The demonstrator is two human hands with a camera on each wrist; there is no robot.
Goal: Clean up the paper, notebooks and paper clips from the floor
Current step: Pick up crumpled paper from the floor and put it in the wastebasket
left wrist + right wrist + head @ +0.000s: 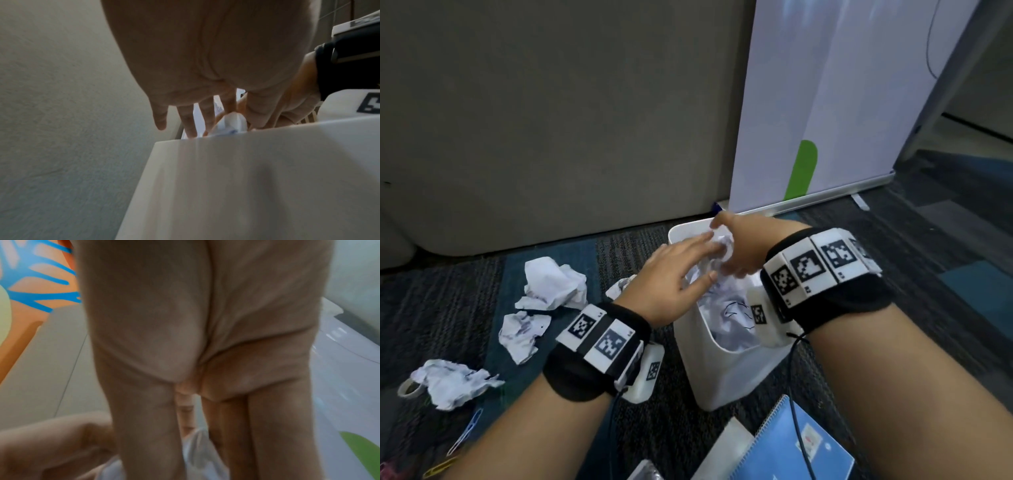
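Observation:
A crumpled paper ball (724, 245) is held over the white bin (729, 373), which has crumpled sheets (726, 315) inside. My right hand (739, 250) cups the ball, thumb above and fingers below. My left hand (707, 255) touches its other side with straight, spread fingers. In the left wrist view, the left hand (205, 113) points down at the paper ball (232, 123) just above the bin wall (246, 178). The right wrist view shows the right hand (193, 426) with the paper ball (197, 451) between thumb and fingers.
On the carpet to the left lie three crumpled sheets (554, 284) (522, 334) (455, 382), a tape roll (409, 389), a blue clip (470, 428) and a yellow clip (440, 467). A blue spiral notebook (798, 448) and a white notebook (726, 452) lie in front of the bin.

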